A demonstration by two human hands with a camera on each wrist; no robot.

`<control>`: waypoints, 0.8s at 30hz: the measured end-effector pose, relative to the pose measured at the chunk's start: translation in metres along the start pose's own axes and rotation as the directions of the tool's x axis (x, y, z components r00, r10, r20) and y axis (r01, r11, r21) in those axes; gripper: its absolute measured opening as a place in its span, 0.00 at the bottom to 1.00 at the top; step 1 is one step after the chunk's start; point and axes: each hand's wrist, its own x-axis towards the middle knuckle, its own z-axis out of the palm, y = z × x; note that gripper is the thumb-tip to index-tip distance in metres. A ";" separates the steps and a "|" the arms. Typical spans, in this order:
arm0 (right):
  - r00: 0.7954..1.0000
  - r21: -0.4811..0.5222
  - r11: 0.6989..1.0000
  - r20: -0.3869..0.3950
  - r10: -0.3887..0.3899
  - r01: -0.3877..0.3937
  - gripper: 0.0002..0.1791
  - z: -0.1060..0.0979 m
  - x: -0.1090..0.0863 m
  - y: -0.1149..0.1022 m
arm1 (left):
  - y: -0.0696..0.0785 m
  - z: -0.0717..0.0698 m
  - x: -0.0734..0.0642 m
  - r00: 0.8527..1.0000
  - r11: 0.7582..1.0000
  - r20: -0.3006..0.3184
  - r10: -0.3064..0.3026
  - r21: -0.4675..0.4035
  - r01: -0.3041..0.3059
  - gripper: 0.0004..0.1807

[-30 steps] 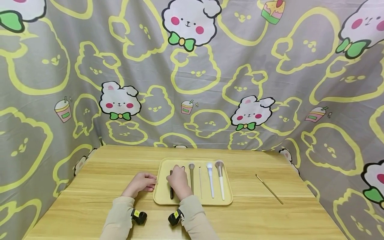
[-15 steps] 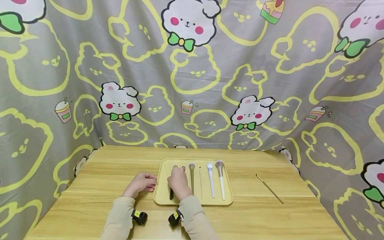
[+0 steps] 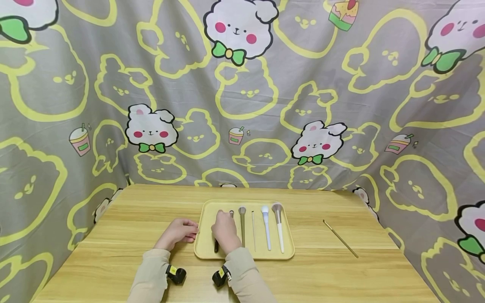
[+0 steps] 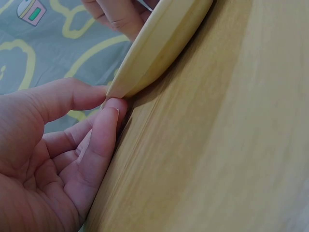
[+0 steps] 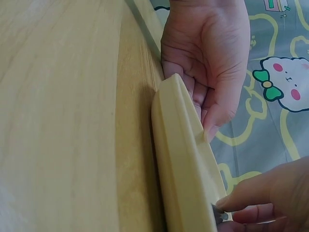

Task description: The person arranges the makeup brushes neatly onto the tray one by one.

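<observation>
In the head view my left hand pinches the left rim of a shallow yellow tray; the left wrist view has its thumb and finger meeting on that rim. Inside the tray, toward the left, my right hand holds a dark-handled makeup brush, whose upper part is hidden by the fingers. A small dark piece shows between those fingertips in the right wrist view. Another brush's head peeks out behind the hand. Beside it lies an olive makeup brush.
Farther right in the tray lie a thin pale brush, a light blue brush and a white-handled brush with a brown head. A thin gold brush rests on the wooden table. A patterned curtain encloses the back and sides.
The right hand has shifted slightly, and its fingers now cover the upper part of the dark brush that showed a second ago. The left hand stays on the tray's rim.
</observation>
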 end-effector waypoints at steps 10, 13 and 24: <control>1.000 0.020 1.000 0.008 0.021 -0.022 0.05 -0.002 0.000 0.000 | 0.001 0.000 -0.001 1.000 1.000 0.010 0.012 0.002 -0.012 0.16; 1.000 0.022 0.999 0.015 0.025 -0.026 0.05 -0.002 0.000 0.001 | 0.001 0.000 0.000 1.000 1.000 0.013 0.007 0.005 -0.007 0.16; 0.999 0.019 1.000 0.022 0.023 -0.024 0.05 -0.003 0.000 0.002 | 0.000 0.001 0.000 1.000 1.000 -0.021 -0.007 0.008 0.007 0.14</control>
